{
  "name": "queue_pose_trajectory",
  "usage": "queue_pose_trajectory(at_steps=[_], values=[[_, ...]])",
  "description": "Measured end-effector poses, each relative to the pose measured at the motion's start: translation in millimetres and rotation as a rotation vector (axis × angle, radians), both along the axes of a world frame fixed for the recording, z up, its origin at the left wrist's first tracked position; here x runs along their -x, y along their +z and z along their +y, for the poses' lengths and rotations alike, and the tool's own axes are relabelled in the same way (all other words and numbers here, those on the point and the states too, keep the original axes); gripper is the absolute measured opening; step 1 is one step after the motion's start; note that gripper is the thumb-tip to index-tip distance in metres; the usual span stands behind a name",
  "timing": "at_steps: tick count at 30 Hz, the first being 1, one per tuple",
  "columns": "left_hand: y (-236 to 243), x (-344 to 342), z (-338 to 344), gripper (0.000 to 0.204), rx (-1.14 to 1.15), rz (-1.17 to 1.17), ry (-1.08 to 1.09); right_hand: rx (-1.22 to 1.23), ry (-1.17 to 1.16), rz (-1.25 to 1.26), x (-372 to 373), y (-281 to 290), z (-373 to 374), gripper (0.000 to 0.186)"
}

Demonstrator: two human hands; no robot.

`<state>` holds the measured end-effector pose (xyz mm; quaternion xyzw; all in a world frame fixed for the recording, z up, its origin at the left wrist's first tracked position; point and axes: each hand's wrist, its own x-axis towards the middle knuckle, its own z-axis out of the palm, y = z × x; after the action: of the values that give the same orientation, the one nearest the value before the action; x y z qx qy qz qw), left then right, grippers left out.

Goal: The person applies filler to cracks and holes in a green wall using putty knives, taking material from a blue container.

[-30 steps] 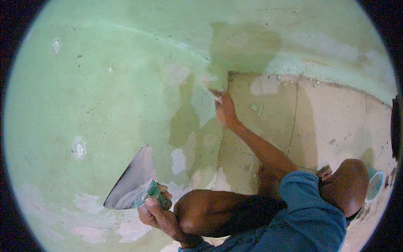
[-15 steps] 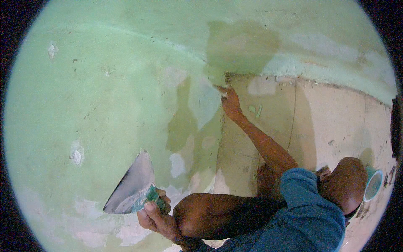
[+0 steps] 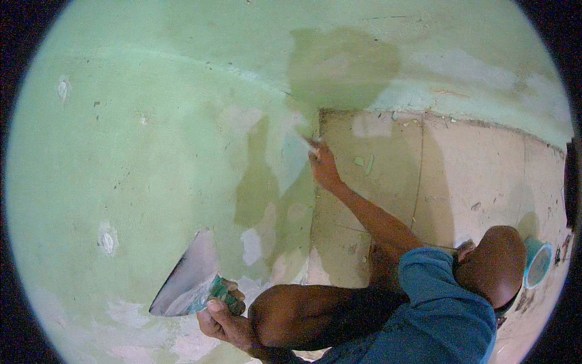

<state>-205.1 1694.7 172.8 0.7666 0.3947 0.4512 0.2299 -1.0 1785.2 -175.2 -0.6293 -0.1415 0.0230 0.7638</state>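
Low at the left, my left hand (image 3: 227, 321) is closed round the teal handle of a wide putty knife (image 3: 195, 276). Whitish filler smears its broad grey blade, mostly near the handle. Farther off, my right hand (image 3: 325, 167) grips a small, narrow-bladed putty knife (image 3: 307, 143), whose pale blade is slightly blurred. That blade points up and left at the green wall (image 3: 151, 170), close to the corner; whether it touches cannot be made out. Pale filler patches (image 3: 251, 246) mark the wall in several places.
My bent left knee (image 3: 273, 312) is beside my left hand. Beige floor (image 3: 473, 164), with paint flakes (image 3: 370, 164) on it, meets the walls at a corner. At the far right stands a teal bucket (image 3: 537, 270), partly behind my right knee (image 3: 494, 264). Shadows cross both walls and floor.
My right hand has drawn back a little nearer to me with the small putty knife, whose blade shows more plainly now. My left hand and the wide putty knife have barely shifted.
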Motion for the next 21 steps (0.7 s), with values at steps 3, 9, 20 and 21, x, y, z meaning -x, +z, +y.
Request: queue_pose_trajectory(at_steps=[3, 9, 20, 21], values=[[4, 0, 0, 0.042, 0.053, 0.002, -0.039, 0.176, -0.183, 0.115, -70, 0, 7, 0.040], [3, 6, 7, 0.038, 0.035, -0.009, -0.016, 0.289, -0.124, -0.261, -24, 27, 9, 0.052], [5, -12, 7, 0.041, 0.017, 0.029, -0.108, 0.068, 0.165, -0.136, 87, 74, -9, 0.075], [6, -13, 5, 0.038, 0.024, 0.043, -0.104, 0.085, 0.219, -0.141, 91, 62, -18, 0.074]])
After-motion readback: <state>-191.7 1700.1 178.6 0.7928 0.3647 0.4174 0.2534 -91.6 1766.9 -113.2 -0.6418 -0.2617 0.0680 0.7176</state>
